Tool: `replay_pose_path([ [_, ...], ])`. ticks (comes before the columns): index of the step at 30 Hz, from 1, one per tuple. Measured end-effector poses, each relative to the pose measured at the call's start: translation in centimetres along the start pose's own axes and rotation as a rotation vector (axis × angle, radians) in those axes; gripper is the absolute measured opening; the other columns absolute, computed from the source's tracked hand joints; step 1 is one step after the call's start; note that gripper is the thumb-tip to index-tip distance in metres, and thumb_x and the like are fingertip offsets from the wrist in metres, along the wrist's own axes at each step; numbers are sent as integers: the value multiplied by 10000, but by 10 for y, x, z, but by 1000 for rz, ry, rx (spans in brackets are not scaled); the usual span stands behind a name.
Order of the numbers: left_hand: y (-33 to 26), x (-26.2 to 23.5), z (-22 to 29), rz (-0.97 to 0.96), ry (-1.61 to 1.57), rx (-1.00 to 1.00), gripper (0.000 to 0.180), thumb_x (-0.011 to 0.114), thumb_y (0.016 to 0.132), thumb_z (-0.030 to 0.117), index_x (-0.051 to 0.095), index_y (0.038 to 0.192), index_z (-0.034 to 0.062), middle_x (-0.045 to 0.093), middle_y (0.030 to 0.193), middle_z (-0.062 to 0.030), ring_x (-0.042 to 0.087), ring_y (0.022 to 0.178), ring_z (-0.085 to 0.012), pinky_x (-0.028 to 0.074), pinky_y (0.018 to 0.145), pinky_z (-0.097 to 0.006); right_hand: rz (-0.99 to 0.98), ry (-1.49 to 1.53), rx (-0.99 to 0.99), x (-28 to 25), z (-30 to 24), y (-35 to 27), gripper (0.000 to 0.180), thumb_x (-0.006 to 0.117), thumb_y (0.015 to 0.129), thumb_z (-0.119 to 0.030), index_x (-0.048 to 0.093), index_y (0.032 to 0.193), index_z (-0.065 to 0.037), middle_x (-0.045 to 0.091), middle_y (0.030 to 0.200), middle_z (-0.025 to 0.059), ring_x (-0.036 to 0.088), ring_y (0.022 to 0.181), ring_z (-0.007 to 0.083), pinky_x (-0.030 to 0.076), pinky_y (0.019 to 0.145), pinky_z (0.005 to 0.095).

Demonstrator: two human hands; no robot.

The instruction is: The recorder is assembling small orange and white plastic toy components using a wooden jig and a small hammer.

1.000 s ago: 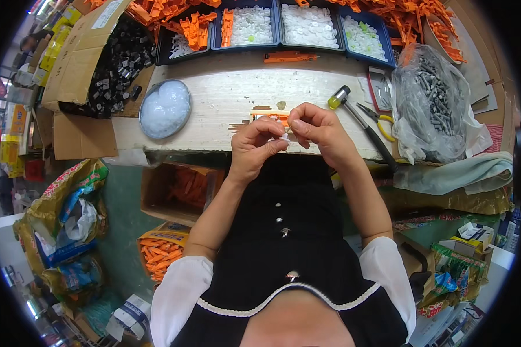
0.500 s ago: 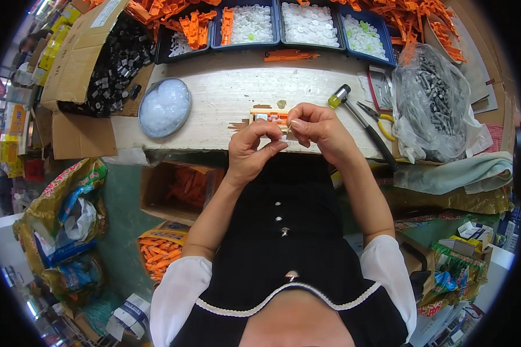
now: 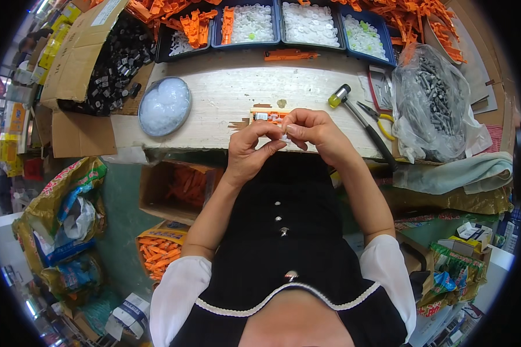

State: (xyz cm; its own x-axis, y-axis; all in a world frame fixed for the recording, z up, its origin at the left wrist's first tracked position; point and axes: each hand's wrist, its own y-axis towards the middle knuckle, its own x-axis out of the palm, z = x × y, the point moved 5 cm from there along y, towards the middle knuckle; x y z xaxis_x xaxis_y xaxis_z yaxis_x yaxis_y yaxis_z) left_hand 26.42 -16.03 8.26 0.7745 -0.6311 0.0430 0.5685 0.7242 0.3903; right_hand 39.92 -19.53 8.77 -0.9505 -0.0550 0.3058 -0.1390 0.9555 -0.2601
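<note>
My left hand (image 3: pixel 252 147) is closed in a pinch at the bench's front edge, with a small white plastic part (image 3: pixel 285 139) at its fingertips. Fingers bent, my right hand (image 3: pixel 316 134) pinches at the same spot; its fingertips meet the part, and anything else they hold is too small to make out. Just beyond both hands lies an orange plastic housing (image 3: pixel 262 116) in a pale holder on the bench, partly covered by my right fingers. White bits show inside the housing.
Right of my hands lie a hammer (image 3: pixel 359 118) and yellow-handled pliers (image 3: pixel 384 122), beside a clear bag of grey metal parts (image 3: pixel 434 92). To the left stand a round dish (image 3: pixel 165 107) and a carton of black pieces (image 3: pixel 118 66). Trays of white parts (image 3: pixel 309 24) line the back.
My right hand has come slightly lower, its fingertips closing onto the small white part by my left fingers. My left hand has hardly moved.
</note>
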Motion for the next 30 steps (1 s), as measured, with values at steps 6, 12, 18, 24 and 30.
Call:
replay_pose_path([
  [6,-5,-1,-4,52,12,-5,227,613,724,-120,580,917,-5,580,862,-66,561,801,-134,487,720,-238,82,-152,-111,2,3,-3,121,539,851,-147,557,811,-34,478,646,-31,398,569,46,333,509,197],
  [12,-1,3,6,92,161,119,230,631,703,-120,590,894,3,603,854,-62,567,791,-131,467,703,-232,148,-295,-201,3,-1,-7,83,529,849,-89,568,823,-20,516,701,-15,441,616,54,375,543,216],
  [18,-2,0,7,146,268,190,230,629,705,-117,593,894,9,617,825,-68,581,752,-146,465,689,-240,293,-682,-557,7,-22,-22,53,575,791,-13,581,841,5,567,755,59,531,652,136,421,581,247],
  [24,1,1,10,160,374,270,226,627,711,-106,593,902,11,617,811,-83,585,722,-157,464,664,-239,332,-1040,-807,21,-29,-29,129,623,718,31,583,837,2,573,791,98,555,666,207,447,572,282],
  [30,5,2,0,125,427,158,262,631,702,-89,603,933,31,620,854,-75,575,752,-174,455,684,-260,348,-1129,-813,16,-27,-25,153,641,688,22,569,818,-13,569,790,100,567,683,251,453,575,315],
])
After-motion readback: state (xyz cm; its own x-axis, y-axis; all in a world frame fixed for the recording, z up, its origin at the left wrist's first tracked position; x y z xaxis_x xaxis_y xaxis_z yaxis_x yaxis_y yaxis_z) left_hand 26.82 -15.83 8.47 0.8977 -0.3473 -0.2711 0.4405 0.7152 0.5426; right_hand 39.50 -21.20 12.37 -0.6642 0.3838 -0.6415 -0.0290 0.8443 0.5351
